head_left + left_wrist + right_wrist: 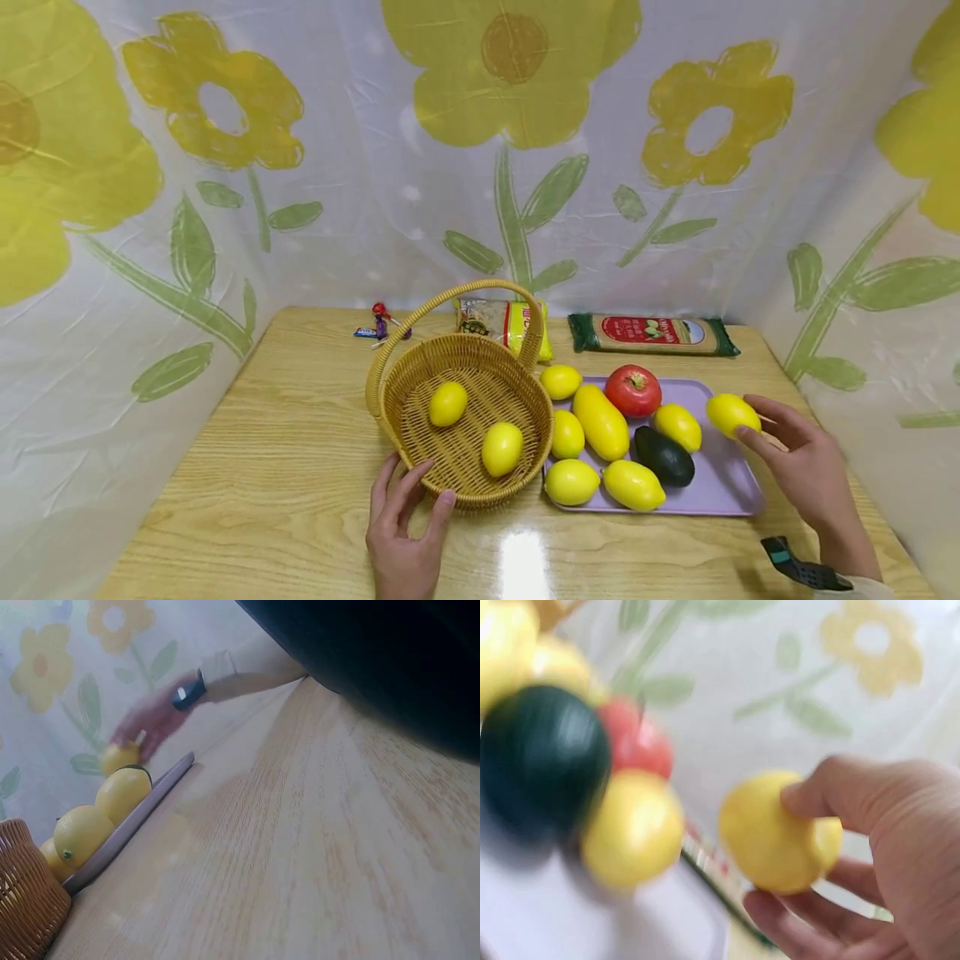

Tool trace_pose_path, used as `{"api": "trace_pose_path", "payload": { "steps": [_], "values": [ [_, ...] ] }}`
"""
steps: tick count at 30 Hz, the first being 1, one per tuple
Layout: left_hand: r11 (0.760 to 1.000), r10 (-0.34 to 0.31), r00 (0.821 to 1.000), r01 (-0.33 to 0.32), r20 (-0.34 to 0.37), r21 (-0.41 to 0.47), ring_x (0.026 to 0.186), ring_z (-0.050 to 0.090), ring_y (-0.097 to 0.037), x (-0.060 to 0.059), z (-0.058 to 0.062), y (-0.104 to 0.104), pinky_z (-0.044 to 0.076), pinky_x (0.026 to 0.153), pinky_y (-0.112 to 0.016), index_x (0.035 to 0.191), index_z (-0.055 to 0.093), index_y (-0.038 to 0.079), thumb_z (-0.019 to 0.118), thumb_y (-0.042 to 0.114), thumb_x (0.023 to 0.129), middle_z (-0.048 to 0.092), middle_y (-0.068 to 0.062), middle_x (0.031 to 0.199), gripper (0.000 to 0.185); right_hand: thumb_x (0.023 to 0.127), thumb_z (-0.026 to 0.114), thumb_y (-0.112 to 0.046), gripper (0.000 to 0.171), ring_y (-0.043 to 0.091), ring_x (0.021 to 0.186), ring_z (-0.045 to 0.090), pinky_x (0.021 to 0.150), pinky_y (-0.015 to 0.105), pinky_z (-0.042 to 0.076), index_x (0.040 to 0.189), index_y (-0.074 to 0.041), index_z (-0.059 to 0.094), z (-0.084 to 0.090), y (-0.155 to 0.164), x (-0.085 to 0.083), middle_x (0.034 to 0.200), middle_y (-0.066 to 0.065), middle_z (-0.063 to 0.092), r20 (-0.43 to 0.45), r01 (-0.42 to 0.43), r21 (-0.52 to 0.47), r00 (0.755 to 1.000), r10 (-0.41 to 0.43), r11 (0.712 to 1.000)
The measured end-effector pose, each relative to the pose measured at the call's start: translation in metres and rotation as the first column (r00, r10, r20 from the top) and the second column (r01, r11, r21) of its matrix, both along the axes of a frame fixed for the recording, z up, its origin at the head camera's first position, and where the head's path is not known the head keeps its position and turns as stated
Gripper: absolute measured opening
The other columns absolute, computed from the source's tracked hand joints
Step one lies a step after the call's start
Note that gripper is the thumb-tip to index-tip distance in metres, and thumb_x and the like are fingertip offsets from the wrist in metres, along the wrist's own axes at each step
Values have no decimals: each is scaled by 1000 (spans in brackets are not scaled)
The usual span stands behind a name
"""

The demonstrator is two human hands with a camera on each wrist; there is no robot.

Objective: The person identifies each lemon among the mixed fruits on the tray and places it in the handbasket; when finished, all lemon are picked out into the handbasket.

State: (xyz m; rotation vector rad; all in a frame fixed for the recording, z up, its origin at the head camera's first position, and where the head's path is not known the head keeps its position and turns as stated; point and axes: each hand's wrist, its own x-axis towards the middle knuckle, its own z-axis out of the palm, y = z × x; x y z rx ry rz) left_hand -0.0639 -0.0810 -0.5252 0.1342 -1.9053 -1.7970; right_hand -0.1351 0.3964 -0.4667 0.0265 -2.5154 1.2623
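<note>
My right hand [806, 467] pinches a yellow lemon [732, 414] between thumb and curled fingers [832, 796], holding it just over the right end of the lilac tray [720, 487]. My left hand [402, 533] rests on the wooden surface [285, 467], its fingers straight and touching the near rim of the wicker basket [517, 492], which holds two lemons.

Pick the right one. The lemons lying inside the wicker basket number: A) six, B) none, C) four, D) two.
D: the head view shows two lemons on the floor of the wicker basket; the other yellow fruit lies on the purple tray or in the right hand.
</note>
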Motion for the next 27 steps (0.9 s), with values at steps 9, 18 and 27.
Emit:
{"api": "trace_pose_path", "payload": {
  "steps": [9,18,27],
  "values": [
    [1000,-4,1000,4,9,-6,146,55,-28,-3,2,1,54,114,-17,135,76,10,83,-3,95,43,-14,165,43,97,76,9,49,4,120,71,101,15,61,144,-4,69,65,-65,-11,140,-5,73,-28,-485,5,874,485,875],
    [1000,16,1000,-16,-11,-6,142,58,-14,-3,0,2,54,113,-17,135,76,5,83,-6,93,44,-16,164,44,100,80,-4,44,9,115,73,105,31,65,141,-16,72,77,-160,-43,139,5,73,73,-734,43,679,730,678],
    [999,30,999,-30,-21,-12,134,64,-10,-2,-1,1,57,109,-17,133,76,2,85,-6,91,45,-16,163,44,99,76,-12,40,7,103,66,88,29,63,138,-19,74,66,-222,-50,133,-8,76,251,-806,193,591,766,559]
  ]
}}
